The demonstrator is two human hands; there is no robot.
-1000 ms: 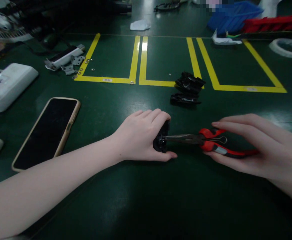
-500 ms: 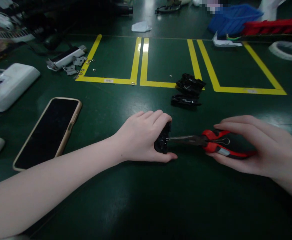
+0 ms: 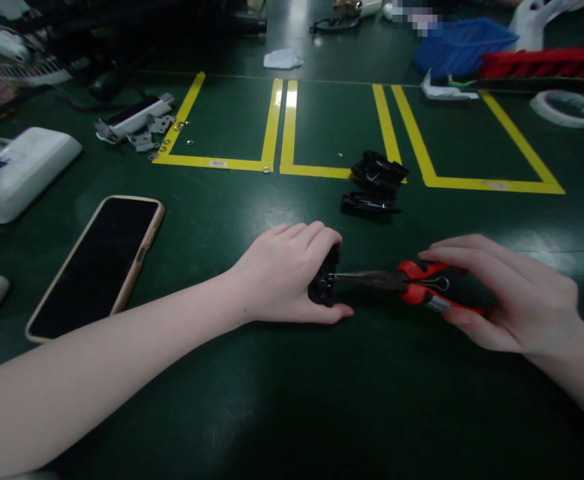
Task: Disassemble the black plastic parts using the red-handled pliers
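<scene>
Pressed to the table, my left hand (image 3: 292, 273) is closed round a small black plastic part (image 3: 326, 283), most of it hidden under the palm and fingers. From the right, my right hand (image 3: 512, 293) grips red-handled needle-nose pliers (image 3: 412, 283). Their thin jaws (image 3: 362, 277) point left and their tips meet the right side of the black part. Whether the tips hold something small there I cannot make out. Beyond my left hand lie more black plastic pieces (image 3: 378, 172), some overlapping the yellow tape.
A phone (image 3: 97, 263) lies left of my left forearm. Yellow tape outlines (image 3: 317, 171) mark the green table. Metal brackets (image 3: 145, 141) and small rings lie back left. A blue bin (image 3: 462, 50), a red rack (image 3: 547, 65) and a tape roll (image 3: 567, 109) stand back right.
My right hand and the pliers have shifted slightly left, and my right thumb sits differently on the lower handle. My left hand stays almost still on the black part.
</scene>
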